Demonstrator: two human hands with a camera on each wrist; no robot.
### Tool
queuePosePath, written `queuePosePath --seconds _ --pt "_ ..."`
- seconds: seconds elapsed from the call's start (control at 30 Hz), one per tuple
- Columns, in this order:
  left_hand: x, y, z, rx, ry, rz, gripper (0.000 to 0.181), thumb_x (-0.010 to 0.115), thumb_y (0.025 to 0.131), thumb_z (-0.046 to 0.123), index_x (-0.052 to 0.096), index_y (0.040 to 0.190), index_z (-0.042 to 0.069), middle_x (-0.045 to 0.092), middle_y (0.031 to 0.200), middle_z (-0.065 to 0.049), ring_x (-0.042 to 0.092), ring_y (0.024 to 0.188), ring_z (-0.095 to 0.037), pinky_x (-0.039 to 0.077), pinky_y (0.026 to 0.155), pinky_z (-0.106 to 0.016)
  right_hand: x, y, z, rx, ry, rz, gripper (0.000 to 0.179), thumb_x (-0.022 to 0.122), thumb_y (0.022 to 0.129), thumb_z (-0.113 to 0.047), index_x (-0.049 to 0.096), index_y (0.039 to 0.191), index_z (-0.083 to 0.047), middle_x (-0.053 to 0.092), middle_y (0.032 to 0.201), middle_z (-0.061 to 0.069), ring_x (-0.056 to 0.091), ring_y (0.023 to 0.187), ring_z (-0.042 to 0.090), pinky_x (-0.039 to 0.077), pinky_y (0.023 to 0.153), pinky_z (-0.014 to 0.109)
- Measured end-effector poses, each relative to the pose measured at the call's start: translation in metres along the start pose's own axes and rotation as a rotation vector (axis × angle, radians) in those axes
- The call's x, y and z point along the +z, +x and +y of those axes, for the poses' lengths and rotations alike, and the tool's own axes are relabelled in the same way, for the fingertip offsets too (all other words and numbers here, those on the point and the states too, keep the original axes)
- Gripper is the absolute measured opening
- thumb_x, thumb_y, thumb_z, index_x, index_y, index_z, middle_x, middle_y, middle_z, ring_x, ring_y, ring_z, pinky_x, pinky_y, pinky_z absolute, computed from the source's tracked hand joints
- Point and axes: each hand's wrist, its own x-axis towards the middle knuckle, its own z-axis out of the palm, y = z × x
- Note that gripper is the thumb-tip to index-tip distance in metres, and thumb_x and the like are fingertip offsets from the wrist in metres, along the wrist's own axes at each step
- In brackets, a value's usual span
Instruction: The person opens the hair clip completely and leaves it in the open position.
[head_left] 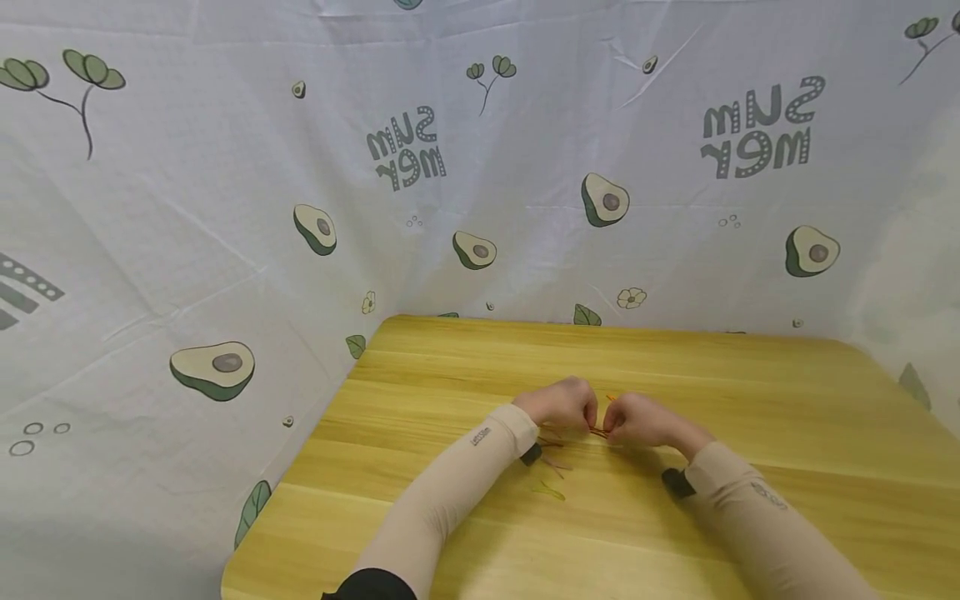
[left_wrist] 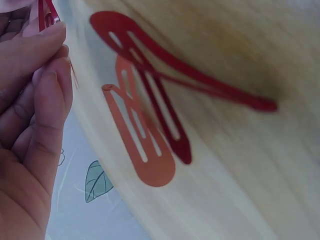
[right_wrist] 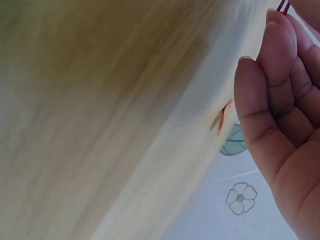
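Note:
Near the middle of the table, my left hand [head_left: 564, 403] and right hand [head_left: 645, 419] meet over a thin red snap hair clip [head_left: 597, 432]. Each pinches one end between thumb and fingers. The left wrist view has part of this held clip [left_wrist: 49, 19] at its upper left; fingers hide the rest. In the right wrist view only two thin red strips of the clip [right_wrist: 283, 7] show. Beside my left hand lie a red hair clip [left_wrist: 200, 82], sprung apart, and an orange hair clip [left_wrist: 155, 170], the red one partly over it.
A pinkish clip [head_left: 557, 468] and a yellow clip [head_left: 550, 492] lie nearer me on the wooden table [head_left: 465, 358]. Another orange clip [right_wrist: 221, 120] is beyond my hands. A white printed curtain [head_left: 525, 250] hangs along the table's back and left edges.

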Motion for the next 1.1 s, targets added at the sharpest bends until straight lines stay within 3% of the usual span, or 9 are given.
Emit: queuePosePath --seconds 0.37,0.67,0.9,1.1 --pt "0.0041 0.0002 0.0028 -0.059 -0.026 -0.010 0.018 0.068 0.070 0.002 0.066 0.067 0.019 0.061 0.067 0.012 0.052 0.059 0.001 0.044 0.054 -0.012 0.0007 0.0015 0.0044 0.014 0.012 -0.010 0.007 0.068 0.070 -0.005 0.064 0.075 -0.007 0.061 0.072 -0.001 0.051 0.063 0.008 0.044 0.057 0.023" --pt "0.0038 -0.0008 0.0047 -0.055 -0.019 -0.017 0.019 0.064 0.069 0.000 0.064 0.062 0.017 0.055 0.057 0.008 0.036 0.048 -0.003 0.037 0.046 -0.014 -0.0001 0.0023 0.0073 -0.017 0.071 -0.046 0.007 0.068 0.070 -0.004 0.064 0.076 -0.004 0.060 0.070 0.001 0.049 0.059 0.006 0.043 0.054 0.022" --pt "0.0049 -0.0003 0.0056 -0.094 -0.027 -0.036 0.015 0.070 0.071 0.007 0.064 0.067 0.020 0.060 0.066 0.011 0.048 0.056 -0.001 0.043 0.052 -0.013 -0.0012 -0.0002 0.0074 -0.083 0.122 -0.078 0.013 0.070 0.072 -0.012 0.062 0.078 -0.004 0.060 0.069 -0.002 0.051 0.059 0.005 0.044 0.052 0.024" --pt "0.0052 0.0001 0.0067 -0.104 -0.011 -0.033 0.016 0.071 0.069 0.006 0.063 0.066 0.020 0.060 0.067 0.012 0.050 0.059 -0.001 0.043 0.054 -0.013 0.0026 0.0024 0.0067 0.012 0.099 -0.075 0.013 0.069 0.070 -0.005 0.061 0.079 -0.002 0.059 0.070 0.002 0.051 0.060 0.009 0.044 0.054 0.024"
